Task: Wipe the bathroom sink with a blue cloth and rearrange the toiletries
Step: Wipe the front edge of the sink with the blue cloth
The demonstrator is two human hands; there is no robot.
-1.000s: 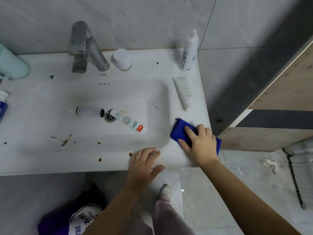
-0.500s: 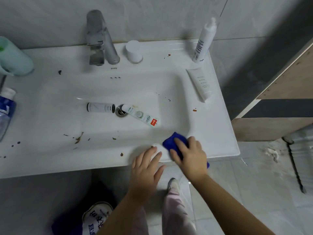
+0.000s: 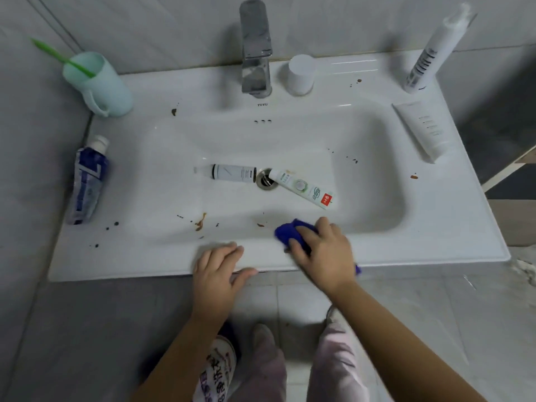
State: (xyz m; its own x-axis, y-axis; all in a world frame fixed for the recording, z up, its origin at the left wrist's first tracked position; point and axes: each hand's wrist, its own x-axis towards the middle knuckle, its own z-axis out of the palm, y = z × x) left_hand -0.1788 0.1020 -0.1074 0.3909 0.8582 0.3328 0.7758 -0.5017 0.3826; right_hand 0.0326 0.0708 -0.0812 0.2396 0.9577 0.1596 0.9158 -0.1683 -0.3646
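The blue cloth (image 3: 290, 232) on the sink's (image 3: 435, 242) front edge
The right grip (image 3: 322, 250) clasps the bunched cloth on the basin's front slope, right of middle; the left grip (image 3: 217, 271) lies released, flat on the front rim beside it.

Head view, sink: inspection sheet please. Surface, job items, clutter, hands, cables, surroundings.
Surface: white sink, brown stains on basin and rim.
Job's things: blue cloth at basin's front edge; toothpaste tube, small bottle lying by drain; blue tube on left rim; white tube, white bottle right.
Clutter: green mug with toothbrush; white cup beside faucet.
Hands: right hand holds the cloth; left hand rests on front rim.
Cables: nothing seen.
Surroundings: grey tiled wall, tiled floor.
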